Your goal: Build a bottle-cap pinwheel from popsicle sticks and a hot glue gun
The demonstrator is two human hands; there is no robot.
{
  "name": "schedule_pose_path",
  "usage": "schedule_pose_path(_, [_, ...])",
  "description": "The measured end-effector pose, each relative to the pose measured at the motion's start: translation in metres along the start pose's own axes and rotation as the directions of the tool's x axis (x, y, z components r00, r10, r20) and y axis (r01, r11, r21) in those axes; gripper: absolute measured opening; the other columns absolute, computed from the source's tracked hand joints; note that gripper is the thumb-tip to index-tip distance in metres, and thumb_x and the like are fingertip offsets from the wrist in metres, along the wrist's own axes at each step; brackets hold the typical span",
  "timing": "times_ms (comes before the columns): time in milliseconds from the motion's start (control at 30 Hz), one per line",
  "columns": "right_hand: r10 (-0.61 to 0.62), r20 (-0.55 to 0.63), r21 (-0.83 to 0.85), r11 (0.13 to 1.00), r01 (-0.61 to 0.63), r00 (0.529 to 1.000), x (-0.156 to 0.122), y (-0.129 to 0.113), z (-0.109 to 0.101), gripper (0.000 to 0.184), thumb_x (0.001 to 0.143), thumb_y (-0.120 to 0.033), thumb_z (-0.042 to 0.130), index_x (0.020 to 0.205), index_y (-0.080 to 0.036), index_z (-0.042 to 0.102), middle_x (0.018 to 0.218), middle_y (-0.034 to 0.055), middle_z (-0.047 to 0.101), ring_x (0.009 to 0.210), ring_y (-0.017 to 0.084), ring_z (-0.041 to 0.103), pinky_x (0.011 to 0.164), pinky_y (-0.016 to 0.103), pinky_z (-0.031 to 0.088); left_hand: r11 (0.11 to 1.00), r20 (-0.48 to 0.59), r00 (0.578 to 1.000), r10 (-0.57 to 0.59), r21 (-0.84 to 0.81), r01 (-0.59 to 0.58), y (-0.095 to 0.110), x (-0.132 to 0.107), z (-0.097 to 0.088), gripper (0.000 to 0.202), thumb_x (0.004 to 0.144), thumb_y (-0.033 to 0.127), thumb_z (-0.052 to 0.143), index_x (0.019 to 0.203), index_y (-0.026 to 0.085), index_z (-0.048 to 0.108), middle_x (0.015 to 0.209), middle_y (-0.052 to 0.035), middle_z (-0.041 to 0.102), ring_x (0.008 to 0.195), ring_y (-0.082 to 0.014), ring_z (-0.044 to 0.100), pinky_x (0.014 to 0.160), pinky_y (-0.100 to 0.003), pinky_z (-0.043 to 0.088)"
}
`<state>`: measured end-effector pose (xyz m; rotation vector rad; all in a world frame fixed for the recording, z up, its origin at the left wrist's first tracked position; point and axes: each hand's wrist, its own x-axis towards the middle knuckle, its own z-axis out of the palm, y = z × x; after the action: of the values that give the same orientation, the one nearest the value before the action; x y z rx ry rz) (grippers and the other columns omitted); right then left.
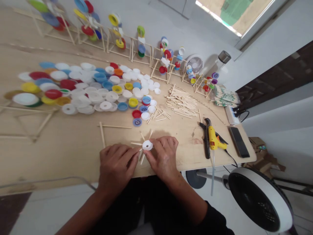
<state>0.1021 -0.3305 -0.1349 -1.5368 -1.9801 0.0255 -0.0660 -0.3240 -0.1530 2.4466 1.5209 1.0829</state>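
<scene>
A white bottle cap (147,145) with a dark hole in its middle has several short wooden sticks standing out around it like spokes. My right hand (163,153) grips this cap by its right edge between thumb and fingers. From the left, my left hand (118,161) closes thumb and forefinger on the end of a short stick (141,149) at the cap's side. Both hands hover low over the table's front edge. Beyond my left hand lie two longer sticks (114,126) meeting at a corner.
Many coloured bottle caps (95,94) spread across the wooden table (73,156). Piled sticks (182,101) lie right of them. Stick frames with cap wheels (141,45) line the back. A yellow glue gun (215,138), black pliers-like tool (206,138) and phone (239,142) lie to the right.
</scene>
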Motion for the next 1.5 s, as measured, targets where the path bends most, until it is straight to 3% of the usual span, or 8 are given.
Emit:
schedule_pose_path(367, [0.039,0.058,0.02,0.999,-0.04,0.998,-0.001,0.001,-0.001,0.016,0.093,-0.031,0.069,0.105,-0.021,0.07,0.096,0.0059,0.068,0.096,0.023,0.057,0.089,0.041,0.036,0.999,0.024,0.999,-0.045,-0.025,0.045,0.002,0.001,-0.001,0.021,0.095,0.024,0.054,0.088,0.024,0.073,0.07,-0.0028,0.071,0.074,-0.0241,0.063,0.077,-0.043,0.039])
schedule_pose_path(733, [-0.035,0.047,0.058,0.998,0.033,0.998,0.002,0.006,-0.004,0.014,0.095,-0.031,0.067,0.104,-0.02,0.069,0.095,0.0047,0.069,0.093,0.021,0.057,0.091,0.04,0.035,1.0,0.01,1.0,-0.007,0.012,0.007,0.002,0.001,-0.001,0.02,0.095,0.022,0.054,0.088,0.023,0.073,0.07,-0.0033,0.07,0.073,-0.0245,0.063,0.077,-0.043,0.038])
schedule_pose_path(933, [-0.017,0.126,0.033,0.999,0.012,0.992,0.002,0.008,-0.005,0.016,0.094,-0.032,0.068,0.106,-0.021,0.069,0.098,0.0045,0.07,0.097,0.022,0.057,0.094,0.041,0.035,0.999,0.018,0.999,-0.033,-0.011,0.033,0.003,0.001,-0.001,0.02,0.095,0.023,0.054,0.089,0.024,0.073,0.07,-0.0035,0.071,0.074,-0.025,0.063,0.076,-0.043,0.038])
schedule_pose_path(1500, [-0.023,0.105,0.053,0.998,0.017,0.994,0.002,0.011,-0.001,0.015,0.093,-0.032,0.07,0.103,-0.02,0.071,0.095,0.005,0.069,0.097,0.022,0.057,0.094,0.041,0.036,0.997,0.031,0.997,-0.069,-0.033,0.07,0.002,0.0,0.001,0.02,0.093,0.023,0.055,0.089,0.025,0.074,0.071,-0.004,0.071,0.077,-0.026,0.064,0.079,-0.044,0.039])
